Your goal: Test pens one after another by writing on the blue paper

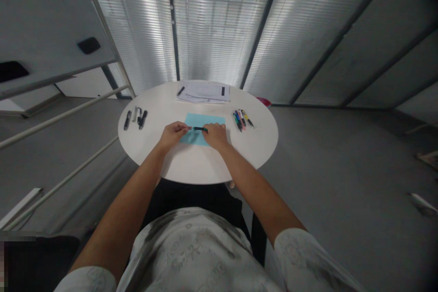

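My right hand (216, 135) is closed round the rear end of a dark pen (199, 128) with green-blue parts, which lies level above a light blue sheet of paper (195, 139). My left hand (174, 135) is pinched shut close to the pen's left end. A small piece seems to be between its fingertips, too small to name; whether it touches the pen I cannot tell. Both hands are over the sheet, near the middle of a round white table (196, 164).
At the table's left lie several dark and grey pens (143, 119). Several coloured pens (239, 119) are grouped on the right. Toward the back rests a stack of papers (205, 92) with a black pen (180, 91) on it. A white metal rail (68, 112) runs along the left.
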Motion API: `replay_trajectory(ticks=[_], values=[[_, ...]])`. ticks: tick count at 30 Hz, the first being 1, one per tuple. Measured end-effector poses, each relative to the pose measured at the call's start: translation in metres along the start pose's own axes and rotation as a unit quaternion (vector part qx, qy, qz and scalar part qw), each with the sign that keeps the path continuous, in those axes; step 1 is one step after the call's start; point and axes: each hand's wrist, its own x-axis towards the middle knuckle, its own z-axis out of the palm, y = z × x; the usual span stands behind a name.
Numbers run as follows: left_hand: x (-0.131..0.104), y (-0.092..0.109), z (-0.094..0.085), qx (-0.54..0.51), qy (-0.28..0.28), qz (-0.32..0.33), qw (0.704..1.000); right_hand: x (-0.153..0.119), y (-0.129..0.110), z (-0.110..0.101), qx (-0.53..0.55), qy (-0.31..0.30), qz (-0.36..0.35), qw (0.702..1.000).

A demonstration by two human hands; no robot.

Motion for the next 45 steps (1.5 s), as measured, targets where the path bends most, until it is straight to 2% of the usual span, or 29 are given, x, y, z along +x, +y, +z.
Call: replay_trajectory(ticks=[24,36,45], values=[[0.0027,-0.0072,-0.0029,0.027,-0.003,0.02,0.999,0.0002,0.0012,0.004,-0.009,0.021,-0.015,1.0],[-0.0002,-0.0005,-0.0012,0.005,0.005,0.009,1.0,-0.0017,-0.0018,-0.0012,-0.012,0.003,-0.009,1.0],[0.002,-0.0086,-0.0041,0.039,-0.022,0.013,0.999,-0.0027,-0.0042,-0.0045,-0.034,-0.017,-0.014,0.999]])
